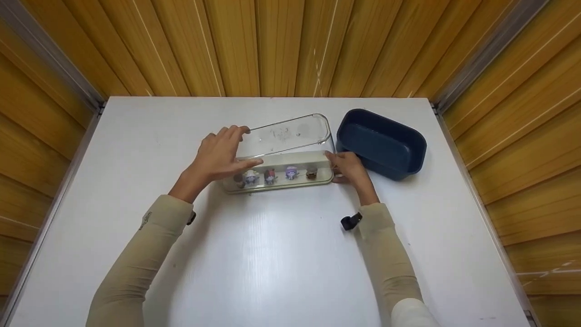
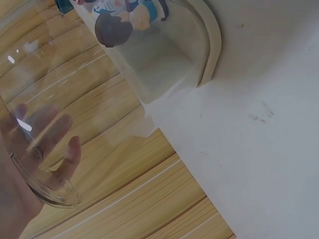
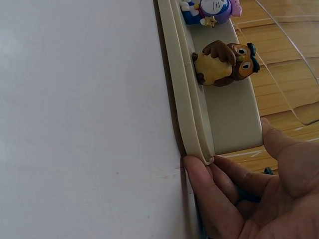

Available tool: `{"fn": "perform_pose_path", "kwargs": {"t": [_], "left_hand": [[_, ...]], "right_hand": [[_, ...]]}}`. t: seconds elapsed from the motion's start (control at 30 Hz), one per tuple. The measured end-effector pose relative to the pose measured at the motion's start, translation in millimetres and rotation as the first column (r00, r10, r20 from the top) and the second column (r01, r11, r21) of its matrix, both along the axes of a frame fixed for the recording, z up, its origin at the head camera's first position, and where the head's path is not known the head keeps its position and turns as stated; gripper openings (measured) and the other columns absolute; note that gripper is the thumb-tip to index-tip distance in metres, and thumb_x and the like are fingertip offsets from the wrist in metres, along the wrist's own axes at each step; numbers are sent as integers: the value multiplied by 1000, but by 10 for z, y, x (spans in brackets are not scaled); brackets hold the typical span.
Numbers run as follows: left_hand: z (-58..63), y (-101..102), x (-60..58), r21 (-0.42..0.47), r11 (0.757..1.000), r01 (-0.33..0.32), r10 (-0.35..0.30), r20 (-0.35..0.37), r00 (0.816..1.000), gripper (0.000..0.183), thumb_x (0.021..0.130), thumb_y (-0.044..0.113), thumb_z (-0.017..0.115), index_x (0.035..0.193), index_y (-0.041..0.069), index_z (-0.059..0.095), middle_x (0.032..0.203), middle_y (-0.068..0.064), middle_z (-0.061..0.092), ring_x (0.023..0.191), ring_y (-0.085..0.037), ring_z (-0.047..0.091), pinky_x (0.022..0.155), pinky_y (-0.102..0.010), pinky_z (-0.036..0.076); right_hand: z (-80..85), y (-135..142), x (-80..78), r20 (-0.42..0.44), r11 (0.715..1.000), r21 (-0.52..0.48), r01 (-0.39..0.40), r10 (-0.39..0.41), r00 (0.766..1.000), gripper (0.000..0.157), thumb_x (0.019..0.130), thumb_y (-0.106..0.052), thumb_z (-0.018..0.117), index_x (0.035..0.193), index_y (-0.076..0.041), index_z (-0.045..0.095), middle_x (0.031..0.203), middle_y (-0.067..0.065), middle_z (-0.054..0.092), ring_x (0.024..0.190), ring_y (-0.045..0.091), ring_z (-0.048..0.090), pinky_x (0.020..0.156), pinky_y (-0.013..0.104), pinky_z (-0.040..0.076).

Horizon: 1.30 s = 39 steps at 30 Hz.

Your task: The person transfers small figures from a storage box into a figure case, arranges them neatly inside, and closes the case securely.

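A clear plastic cover [image 1: 290, 136] is lifted and tilted beside a beige display box [image 1: 297, 158]. My left hand [image 1: 220, 156] grips the cover's left end, thumb and fingers across its width; in the left wrist view the fingers of that hand [image 2: 45, 144] show through the clear plastic. Several small figurines stand in a row in the box, among them an owl figurine [image 3: 224, 62] and a purple figurine [image 1: 291, 172]. My right hand [image 1: 348, 168] pinches the box's right end between thumb and fingers. In the right wrist view, the box edge [image 3: 192, 114] meets the fingertips.
A dark blue plastic tub [image 1: 390, 168] stands at the right, just behind my right hand. Both lie on a white table [image 1: 254, 254], with wood-patterned walls [image 1: 277, 50] at the back and sides.
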<state>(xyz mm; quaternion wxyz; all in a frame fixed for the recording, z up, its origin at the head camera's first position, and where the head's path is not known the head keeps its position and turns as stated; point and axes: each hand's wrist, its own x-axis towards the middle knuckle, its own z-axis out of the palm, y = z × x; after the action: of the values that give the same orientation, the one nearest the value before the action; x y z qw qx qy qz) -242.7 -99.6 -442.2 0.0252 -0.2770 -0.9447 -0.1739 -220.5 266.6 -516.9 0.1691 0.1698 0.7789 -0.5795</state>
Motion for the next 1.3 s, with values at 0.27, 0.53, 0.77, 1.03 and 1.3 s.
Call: {"fn": "perform_pose_path", "kwargs": {"t": [0.27,0.53,0.77,1.03,1.3], "left_hand": [[16,105,-17,-65,997,33,-33,2,999,100,82,90,45,145,13,46,132,-10,58,117,-33,56,90,-57,47],[25,149,-17,-80,996,33,-32,14,999,101,81,91,44,146,13,45,139,-10,55,121,-34,54,94,-58,46],[27,166,-15,-92,995,44,-44,3,999,100,83,89,45,146,12,45,138,-12,56,122,-35,54,92,-58,47],[12,144,-11,-83,996,24,-23,17,1000,94,84,82,55,146,13,45,140,-11,55,122,-35,53,95,-60,45],[-6,162,-13,-107,994,19,-16,30,999,97,83,85,51,148,13,44,142,-12,54,126,-35,52,97,-59,44]], "right_hand": [[2,21,17,-8,1000,3,-2,2,1000,57,98,-50,65,128,-1,65,95,7,71,83,15,71,71,32,61],[-1,26,22,-17,1000,20,3,-3,1000,56,98,-51,64,127,-3,67,95,5,70,82,13,69,70,32,61],[-4,33,29,-47,1000,5,-13,13,999,49,99,-50,63,108,-2,68,84,5,64,74,13,66,68,32,60],[-5,71,13,0,999,-33,-15,15,1000,50,95,-54,66,104,-5,65,91,5,66,81,15,68,75,36,62],[-7,89,-20,57,1000,-24,-15,16,998,50,105,-47,51,122,-1,60,105,9,63,90,17,65,82,36,61]]}}
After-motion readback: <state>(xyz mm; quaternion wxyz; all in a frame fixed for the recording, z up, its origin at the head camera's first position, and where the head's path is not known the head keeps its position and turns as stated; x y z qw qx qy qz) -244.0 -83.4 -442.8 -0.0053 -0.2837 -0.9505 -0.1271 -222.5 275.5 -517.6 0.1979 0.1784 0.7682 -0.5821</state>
